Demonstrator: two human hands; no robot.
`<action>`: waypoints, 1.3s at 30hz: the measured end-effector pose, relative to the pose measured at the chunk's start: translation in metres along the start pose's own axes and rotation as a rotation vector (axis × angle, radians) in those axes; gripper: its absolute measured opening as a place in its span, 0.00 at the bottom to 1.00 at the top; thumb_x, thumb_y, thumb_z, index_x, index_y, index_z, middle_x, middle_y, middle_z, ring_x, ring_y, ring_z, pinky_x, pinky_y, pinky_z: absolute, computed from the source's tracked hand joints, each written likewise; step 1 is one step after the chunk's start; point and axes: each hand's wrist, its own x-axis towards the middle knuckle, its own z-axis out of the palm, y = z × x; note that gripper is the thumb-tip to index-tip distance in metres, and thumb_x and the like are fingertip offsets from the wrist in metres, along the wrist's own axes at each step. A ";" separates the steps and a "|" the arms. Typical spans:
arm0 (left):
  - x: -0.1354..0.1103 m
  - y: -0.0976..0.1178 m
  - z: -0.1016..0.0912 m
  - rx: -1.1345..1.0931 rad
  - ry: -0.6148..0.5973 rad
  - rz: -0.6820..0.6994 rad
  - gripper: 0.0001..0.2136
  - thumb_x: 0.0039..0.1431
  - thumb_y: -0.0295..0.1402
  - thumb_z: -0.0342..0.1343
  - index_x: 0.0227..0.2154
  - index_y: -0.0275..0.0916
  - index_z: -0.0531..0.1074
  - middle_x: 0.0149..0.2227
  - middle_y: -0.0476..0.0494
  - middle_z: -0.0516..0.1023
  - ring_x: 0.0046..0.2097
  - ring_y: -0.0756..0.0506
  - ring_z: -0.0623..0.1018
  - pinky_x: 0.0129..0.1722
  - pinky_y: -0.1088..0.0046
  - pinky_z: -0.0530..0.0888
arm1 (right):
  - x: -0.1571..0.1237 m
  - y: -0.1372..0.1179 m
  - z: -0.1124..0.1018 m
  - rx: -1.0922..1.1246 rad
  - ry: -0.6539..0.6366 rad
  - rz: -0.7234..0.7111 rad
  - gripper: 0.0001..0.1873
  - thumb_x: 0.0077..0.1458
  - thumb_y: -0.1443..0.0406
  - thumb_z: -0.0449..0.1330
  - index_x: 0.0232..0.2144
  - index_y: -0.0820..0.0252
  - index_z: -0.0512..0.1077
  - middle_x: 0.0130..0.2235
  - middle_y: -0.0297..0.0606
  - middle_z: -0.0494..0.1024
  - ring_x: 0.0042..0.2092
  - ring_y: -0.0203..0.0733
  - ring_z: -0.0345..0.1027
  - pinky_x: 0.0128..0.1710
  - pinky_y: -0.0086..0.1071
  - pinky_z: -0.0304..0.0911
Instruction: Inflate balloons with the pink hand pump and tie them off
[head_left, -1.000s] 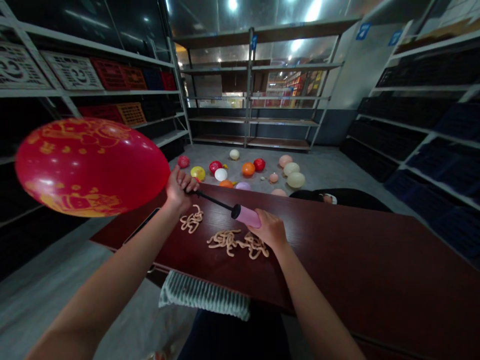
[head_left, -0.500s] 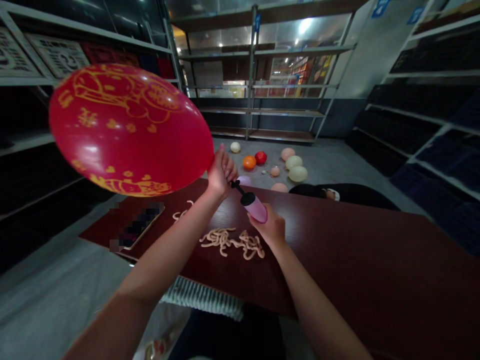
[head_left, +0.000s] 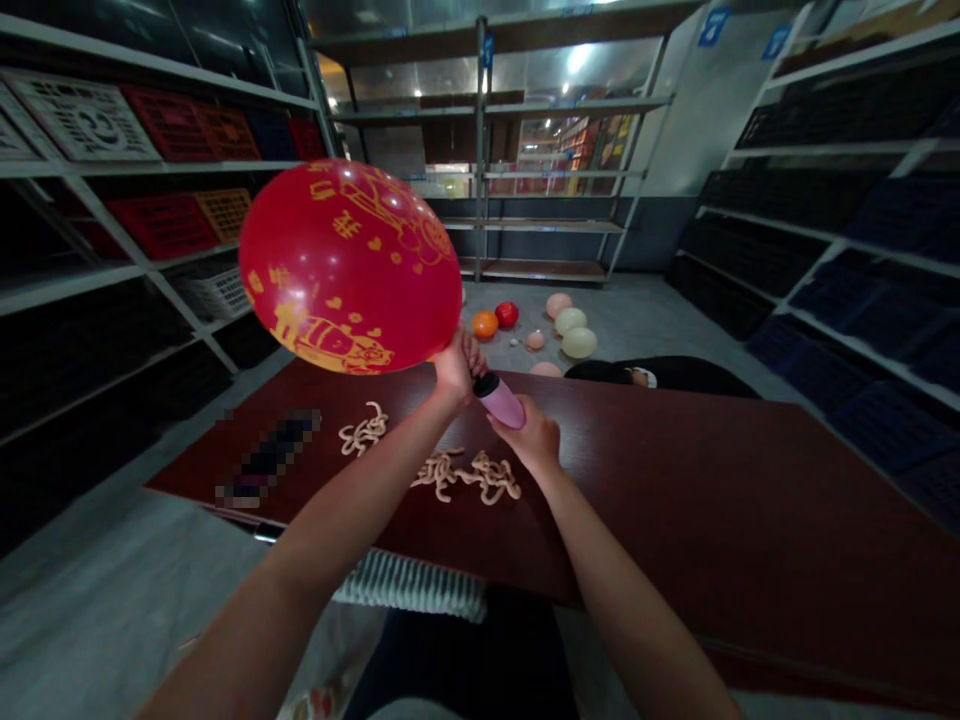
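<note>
A big red balloon (head_left: 349, 265) with yellow printed pictures floats above the dark red table (head_left: 675, 490). My left hand (head_left: 454, 368) is closed round the balloon's neck where it meets the pump's tip. My right hand (head_left: 531, 438) grips the pink hand pump (head_left: 499, 399), whose black rod is pushed in. Under my hands lie two heaps of limp pale uninflated balloons (head_left: 469, 473), with a smaller heap (head_left: 363, 432) to their left.
Several inflated balloons (head_left: 559, 325) lie on the grey floor beyond the table. A flat dark blurred object (head_left: 266, 455) rests near the table's left end. Metal shelves line both sides and the back wall. A ribbed pale cloth (head_left: 409, 585) sits at the table's near edge.
The balloon has swung from far left to the middle and risen. My right hand has pushed the pump's body toward my left hand, so the long black rod no longer shows.
</note>
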 end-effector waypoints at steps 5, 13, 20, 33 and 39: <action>-0.006 0.023 -0.031 -0.032 0.189 -0.068 0.24 0.70 0.38 0.46 0.17 0.40 0.48 0.12 0.56 0.49 0.13 0.53 0.53 0.15 0.76 0.55 | -0.007 -0.013 0.005 -0.088 -0.055 -0.159 0.23 0.52 0.49 0.63 0.46 0.53 0.74 0.40 0.37 0.83 0.38 0.46 0.78 0.32 0.31 0.59; -0.006 0.092 -0.064 -0.055 0.340 -0.006 0.22 0.69 0.32 0.42 0.17 0.40 0.45 0.12 0.55 0.47 0.13 0.53 0.51 0.15 0.75 0.53 | -0.013 -0.023 0.007 -0.170 -0.076 -0.281 0.22 0.53 0.52 0.64 0.47 0.56 0.73 0.41 0.39 0.83 0.39 0.44 0.77 0.35 0.30 0.61; -0.004 0.144 -0.048 0.009 0.053 0.147 0.27 0.69 0.41 0.49 0.16 0.40 0.43 0.12 0.55 0.45 0.13 0.53 0.50 0.14 0.74 0.53 | -0.007 -0.023 0.012 -0.050 -0.092 -0.225 0.21 0.53 0.52 0.65 0.46 0.55 0.72 0.41 0.38 0.82 0.39 0.45 0.77 0.35 0.32 0.62; 0.028 0.013 0.010 0.083 -0.047 0.035 0.26 0.66 0.44 0.52 0.17 0.41 0.49 0.11 0.57 0.48 0.11 0.55 0.51 0.12 0.76 0.50 | 0.001 -0.016 0.013 -0.064 0.065 0.096 0.21 0.54 0.48 0.62 0.41 0.55 0.70 0.36 0.37 0.81 0.35 0.47 0.75 0.30 0.32 0.56; 0.021 -0.014 0.004 -0.001 0.005 -0.032 0.24 0.68 0.39 0.50 0.17 0.40 0.49 0.11 0.57 0.48 0.11 0.55 0.50 0.12 0.75 0.48 | 0.006 -0.008 0.004 -0.190 0.049 0.085 0.22 0.54 0.46 0.60 0.42 0.55 0.71 0.35 0.37 0.81 0.33 0.45 0.74 0.28 0.32 0.50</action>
